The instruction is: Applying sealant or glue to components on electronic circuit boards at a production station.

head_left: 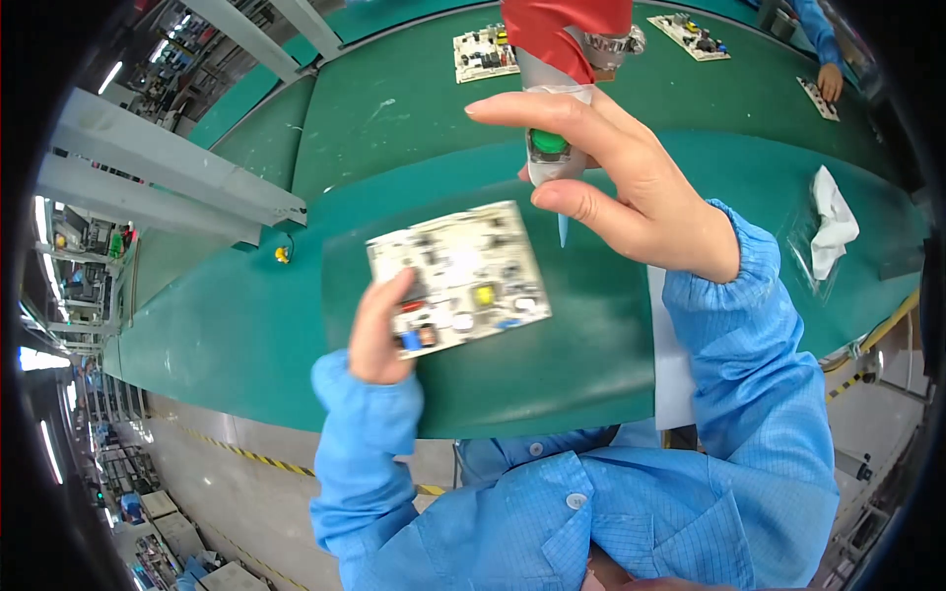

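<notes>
My left hand point(378, 325) grips a cream circuit board point(468, 261) by its lower left edge, thumb on top. The board is slightly blurred and tilted above the green mat; its parts include a yellow block and blue pieces. My right hand point(641, 187) is closed round an upright, grey-white dispenser-like tool point(554, 167) with a green button and a narrow blue tip pointing down. My index finger stretches across the tool's front above the button, and the thumb lies lower down. Another fingertip shows behind it. Red wrapping point(567, 34) covers its upper part.
Two more circuit boards point(485, 54) point(690, 37) lie on the far green surface. At far right a co-worker's hand point(830, 83) touches a small board point(817, 99). A crumpled white cloth point(833, 225) lies on the right. Metal posts point(177, 163) stand left, near a small yellow object point(283, 255).
</notes>
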Demonstrator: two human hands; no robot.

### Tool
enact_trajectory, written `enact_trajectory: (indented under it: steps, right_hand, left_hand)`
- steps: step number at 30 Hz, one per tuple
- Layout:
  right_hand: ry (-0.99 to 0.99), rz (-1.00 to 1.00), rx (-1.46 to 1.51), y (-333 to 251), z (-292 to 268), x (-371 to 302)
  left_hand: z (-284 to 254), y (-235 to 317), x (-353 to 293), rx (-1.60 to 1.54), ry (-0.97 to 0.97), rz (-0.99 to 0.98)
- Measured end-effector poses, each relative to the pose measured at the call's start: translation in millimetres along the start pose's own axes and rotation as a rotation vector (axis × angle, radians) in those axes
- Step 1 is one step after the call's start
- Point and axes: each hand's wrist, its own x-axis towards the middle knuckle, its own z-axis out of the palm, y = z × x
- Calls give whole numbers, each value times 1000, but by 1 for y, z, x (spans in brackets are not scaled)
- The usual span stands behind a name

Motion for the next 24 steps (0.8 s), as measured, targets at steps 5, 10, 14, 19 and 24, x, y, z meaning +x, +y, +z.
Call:
enact_trajectory:
  steps: [5, 10, 14, 19, 24]
  right_hand:
    - [19, -91, 24, -4, 10, 5]
    - [37, -78, 42, -4, 14, 1]
    - [45, -101, 30, -2, 15, 4]
    - [56, -181, 54, -1, 16, 8]
    - [30, -169, 32, -4, 21, 11]
  left_hand:
    - [47, -44, 12, -36, -222, -153]
    - [60, -58, 6, -36, -309, -265]
    - [65, -47, -1, -47, -314, -293]
    - [74, -30, -10, -40, -376, -308]
    - [73, -16, -15, -71, -436, -304]
